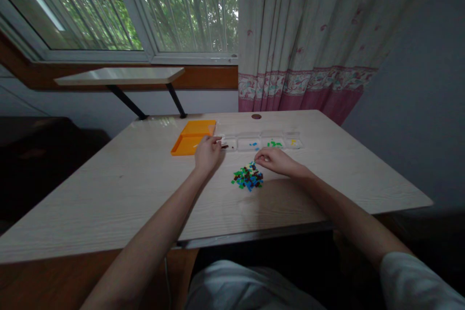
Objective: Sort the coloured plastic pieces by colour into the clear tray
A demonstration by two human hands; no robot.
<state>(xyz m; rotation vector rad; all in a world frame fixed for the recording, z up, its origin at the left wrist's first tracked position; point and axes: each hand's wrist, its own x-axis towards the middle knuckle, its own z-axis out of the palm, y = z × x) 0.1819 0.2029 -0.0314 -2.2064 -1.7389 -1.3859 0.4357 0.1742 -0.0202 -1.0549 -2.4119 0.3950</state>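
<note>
Nearest, pale grey clothing (232, 286) shows below the front edge of the wood-grain desk (145, 208), and the person's bare forearms reach in over the desktop from both sides.

On the desk between the forearms lies a loose heap of small coloured pieces (248, 178), with green, blue, dark brown and a few yellow ones mixed. The right hand (274, 161) is at the heap's far right edge, thumb and fingertips drawn together; whether a piece is pinched between them is too small to tell.

Just beyond is a clear compartment tray (249, 144), set crosswise. From left to right, its sections hold a few dark pieces (225, 147), some blue pieces (254, 145), a scatter of green pieces (274, 144) and a few yellow pieces (293, 142). The left hand (208, 154) is at the tray's left end, fingers reaching toward the dark pieces; its grip cannot be made out.

Beside that hand, an orange case (192, 136) lies open and flat. Farther back are a round brown disc (256, 116) in the desktop and, to the left, a raised shelf (121, 76) on black supports. Behind stand a flower-patterned curtain (290, 34) and a barred window (189, 14) with green foliage outside.
</note>
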